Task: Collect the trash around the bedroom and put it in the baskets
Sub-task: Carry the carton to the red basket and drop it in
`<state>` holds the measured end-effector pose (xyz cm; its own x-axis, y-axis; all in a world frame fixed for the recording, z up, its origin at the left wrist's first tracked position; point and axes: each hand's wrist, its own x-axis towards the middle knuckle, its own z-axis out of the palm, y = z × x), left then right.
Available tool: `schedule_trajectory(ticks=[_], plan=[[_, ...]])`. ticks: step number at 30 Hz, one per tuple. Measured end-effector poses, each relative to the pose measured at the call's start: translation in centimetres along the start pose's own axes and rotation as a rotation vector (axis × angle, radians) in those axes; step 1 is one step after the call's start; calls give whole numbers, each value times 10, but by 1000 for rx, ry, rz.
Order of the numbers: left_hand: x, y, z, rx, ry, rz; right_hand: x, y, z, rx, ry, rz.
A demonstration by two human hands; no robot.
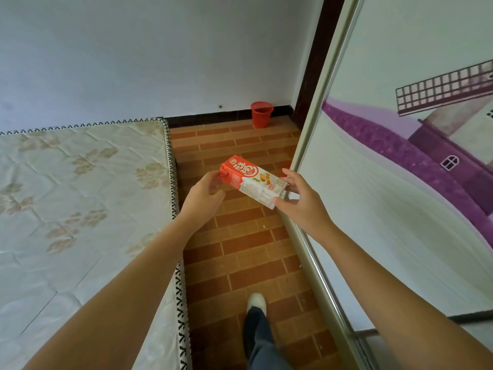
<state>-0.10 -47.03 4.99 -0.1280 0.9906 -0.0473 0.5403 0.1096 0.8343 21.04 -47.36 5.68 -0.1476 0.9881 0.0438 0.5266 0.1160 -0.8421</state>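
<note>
Here we count one carton (253, 182), held in the air over the brick floor (248, 252), and one red basket (261, 114) well apart by the wall. Our left hand (204, 194) pinches its red end with curled fingers; our right hand (300, 201) grips the white end, thumb beneath, fingers spread.

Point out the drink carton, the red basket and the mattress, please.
Red-and-white cardboard drink carton (253, 181): head view, on its printed front face.
Red plastic basket (261, 116): head view, on its outer side wall.
Cream quilted mattress (80, 182): head view, on its bare top surface.
</note>
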Motion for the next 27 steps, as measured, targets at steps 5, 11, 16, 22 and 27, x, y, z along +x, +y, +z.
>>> schedule_trajectory(ticks=[5, 11, 16, 22, 27], plan=[[85, 1, 10, -9, 17, 4, 90, 16, -5, -11, -16, -28], [198, 22, 20, 27, 41, -9, 208, 27, -22, 16, -53, -27], [273, 35, 22, 30, 63, -39, 287, 30, -31, 17, -78, -30], [356, 33, 21, 28, 52, -29, 369, 37, -30, 21, -100, -36], [442, 27, 16, 3, 56, -15, 451, 38, -21, 20, -90, -40]])
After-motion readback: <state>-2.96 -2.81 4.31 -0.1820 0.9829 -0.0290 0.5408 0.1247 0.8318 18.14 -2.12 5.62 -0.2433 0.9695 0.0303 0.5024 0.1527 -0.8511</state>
